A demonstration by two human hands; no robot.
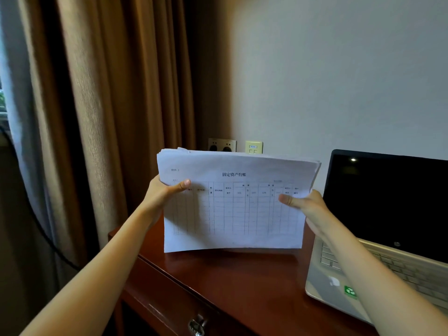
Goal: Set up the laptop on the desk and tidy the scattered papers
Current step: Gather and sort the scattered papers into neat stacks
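A stack of printed forms (232,209) stands upright over the left of the dark wooden counter (242,282). The left hand (162,192) pinches its left edge and the right hand (308,204) its right edge, thumbs in front, other fingers (312,227) behind. Whether its bottom edge touches the wood is unclear. An open laptop (388,202), screen dark, sits just right.

Of the left hand (162,192) and the right hand (308,204) only the thumbs and palms show; the other fingers lie behind the stack of papers (232,214). The small print in its table cannot be read. At twelve o'clock of the stack its top edge hides the lower part of the wall sockets (221,144). At three o'clock the laptop (388,202) is cut by the frame's edge, its green sticker (350,291) blurred. At six o'clock the bench (230,282) and drawer knob (196,327) are cut off.
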